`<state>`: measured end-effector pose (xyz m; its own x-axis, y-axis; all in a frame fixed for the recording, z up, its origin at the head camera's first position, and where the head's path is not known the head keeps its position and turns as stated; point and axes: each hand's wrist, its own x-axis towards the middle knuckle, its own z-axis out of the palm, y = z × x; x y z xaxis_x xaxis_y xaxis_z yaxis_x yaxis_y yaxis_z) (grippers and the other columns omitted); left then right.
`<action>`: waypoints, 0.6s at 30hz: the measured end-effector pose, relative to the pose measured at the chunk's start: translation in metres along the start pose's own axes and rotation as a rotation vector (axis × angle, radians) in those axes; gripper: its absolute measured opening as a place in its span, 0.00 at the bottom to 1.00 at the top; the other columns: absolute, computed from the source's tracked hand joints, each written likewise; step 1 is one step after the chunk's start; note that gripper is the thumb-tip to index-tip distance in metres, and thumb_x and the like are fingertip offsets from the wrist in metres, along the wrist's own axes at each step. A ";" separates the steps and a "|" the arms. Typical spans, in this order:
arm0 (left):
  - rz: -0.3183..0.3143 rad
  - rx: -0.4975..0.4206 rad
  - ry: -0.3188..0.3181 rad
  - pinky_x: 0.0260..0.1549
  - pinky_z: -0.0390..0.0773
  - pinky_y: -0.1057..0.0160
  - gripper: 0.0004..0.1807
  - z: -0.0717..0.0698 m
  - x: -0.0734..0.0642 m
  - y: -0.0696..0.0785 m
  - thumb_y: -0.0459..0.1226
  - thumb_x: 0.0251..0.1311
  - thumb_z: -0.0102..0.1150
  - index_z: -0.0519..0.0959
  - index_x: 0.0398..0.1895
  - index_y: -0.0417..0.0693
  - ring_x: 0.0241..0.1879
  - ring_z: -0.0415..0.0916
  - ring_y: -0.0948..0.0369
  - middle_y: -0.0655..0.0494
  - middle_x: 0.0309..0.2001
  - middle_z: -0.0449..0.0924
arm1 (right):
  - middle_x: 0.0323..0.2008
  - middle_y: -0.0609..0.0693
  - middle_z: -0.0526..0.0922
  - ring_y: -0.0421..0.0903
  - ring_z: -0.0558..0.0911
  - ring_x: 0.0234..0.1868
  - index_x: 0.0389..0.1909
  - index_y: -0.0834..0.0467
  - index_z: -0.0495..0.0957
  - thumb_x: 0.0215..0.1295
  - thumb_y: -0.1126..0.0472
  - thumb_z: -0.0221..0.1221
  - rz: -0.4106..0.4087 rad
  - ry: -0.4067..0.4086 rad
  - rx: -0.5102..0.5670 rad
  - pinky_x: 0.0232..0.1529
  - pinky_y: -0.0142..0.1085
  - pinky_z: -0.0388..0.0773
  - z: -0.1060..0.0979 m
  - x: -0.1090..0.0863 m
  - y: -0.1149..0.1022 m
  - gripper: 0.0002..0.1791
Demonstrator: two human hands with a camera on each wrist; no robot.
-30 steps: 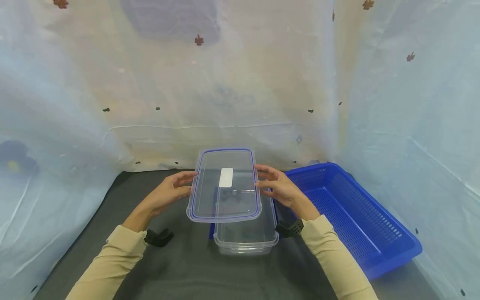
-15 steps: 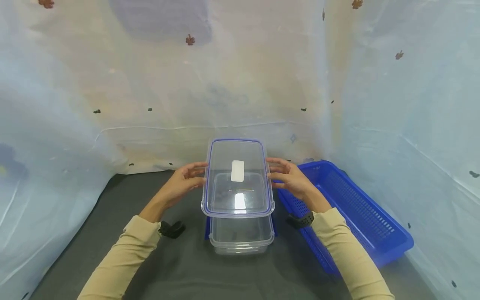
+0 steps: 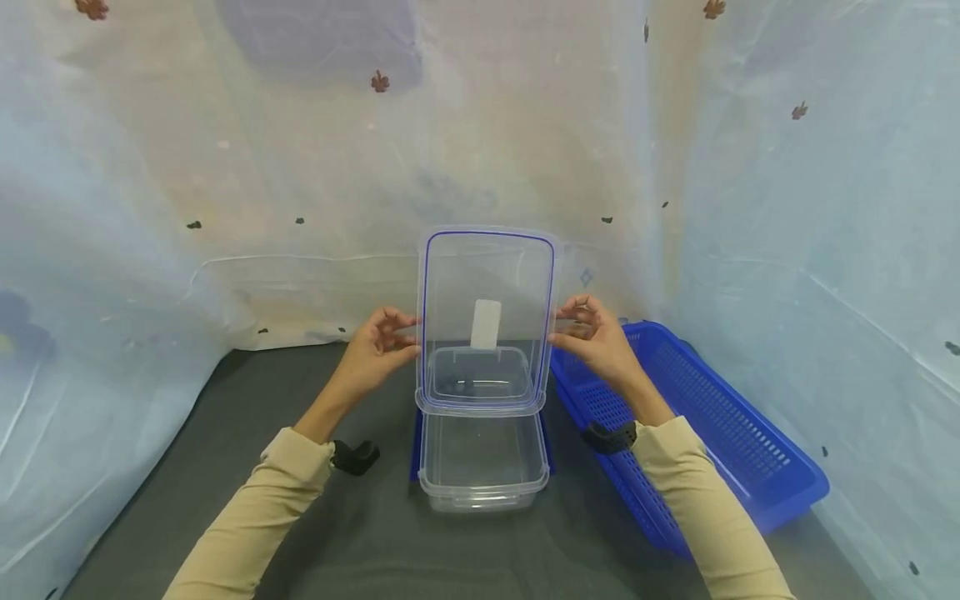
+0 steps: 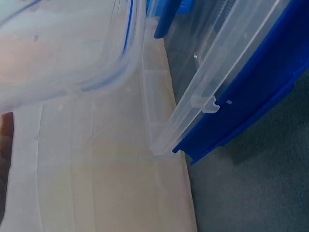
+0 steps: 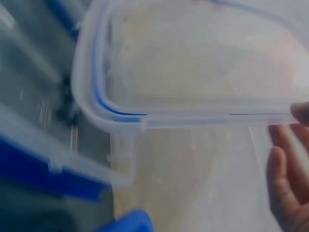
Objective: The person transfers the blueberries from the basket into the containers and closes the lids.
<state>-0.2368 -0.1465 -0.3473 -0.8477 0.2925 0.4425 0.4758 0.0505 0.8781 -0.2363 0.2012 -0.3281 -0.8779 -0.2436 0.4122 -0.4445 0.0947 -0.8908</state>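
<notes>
A clear plastic lid (image 3: 487, 275) with a blue seal and a white label (image 3: 485, 324) stands tilted up, its near edge low and its far edge raised. My left hand (image 3: 375, 354) pinches its left edge, while the right hand (image 3: 596, 342) holds the opposite edge between thumb and fingers. Below the lid, a clear rectangular food container (image 3: 483, 454) rests on the dark cloth, partly seen through it. Blue flaps run along the container's sides; the left wrist view shows one blue flap (image 4: 241, 106) up close. In the right wrist view the lid's rounded corner is apart from the container.
To the right stands a blue perforated plastic basket (image 3: 750, 433), close beside the right forearm. A dark grey cloth (image 3: 375, 542) covers the table. Pale patterned sheeting (image 3: 300, 150) hangs behind and at both sides.
Both hands have moved the lid rightward, lining it up above the container, then tilted its far edge upward. The head view has shifted slightly; the container stays on the cloth.
</notes>
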 end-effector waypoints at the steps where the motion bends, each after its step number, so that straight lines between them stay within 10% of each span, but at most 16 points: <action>1: 0.023 -0.001 0.001 0.44 0.80 0.63 0.21 0.000 0.000 0.000 0.17 0.56 0.59 0.65 0.49 0.31 0.45 0.79 0.56 0.34 0.56 0.73 | 0.49 0.65 0.79 0.58 0.83 0.44 0.51 0.70 0.66 0.56 0.81 0.62 -0.052 0.002 -0.061 0.43 0.37 0.81 -0.001 0.000 -0.001 0.23; 8: 0.244 0.072 -0.042 0.45 0.79 0.60 0.23 0.002 0.000 -0.002 0.15 0.51 0.62 0.72 0.52 0.30 0.45 0.80 0.58 0.37 0.47 0.79 | 0.39 0.59 0.86 0.55 0.85 0.37 0.47 0.65 0.81 0.48 0.77 0.70 -0.475 0.036 -0.515 0.38 0.43 0.83 -0.006 0.000 -0.001 0.22; 14: 0.506 0.417 -0.077 0.47 0.79 0.62 0.24 0.001 -0.001 -0.009 0.16 0.45 0.68 0.81 0.48 0.37 0.47 0.80 0.51 0.45 0.47 0.82 | 0.44 0.58 0.84 0.57 0.82 0.45 0.49 0.63 0.82 0.39 0.77 0.74 -0.776 -0.107 -0.791 0.45 0.50 0.79 -0.011 -0.006 0.003 0.29; 18: 0.644 0.578 -0.111 0.49 0.77 0.59 0.27 0.002 0.000 -0.013 0.16 0.38 0.72 0.82 0.46 0.39 0.48 0.78 0.49 0.47 0.47 0.82 | 0.48 0.57 0.83 0.56 0.82 0.47 0.52 0.63 0.81 0.55 0.70 0.68 -0.939 -0.197 -0.986 0.45 0.49 0.80 -0.013 -0.008 0.004 0.21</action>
<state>-0.2431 -0.1455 -0.3593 -0.3597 0.5209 0.7741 0.9245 0.3111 0.2202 -0.2332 0.2160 -0.3328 -0.1778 -0.7201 0.6707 -0.8650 0.4394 0.2424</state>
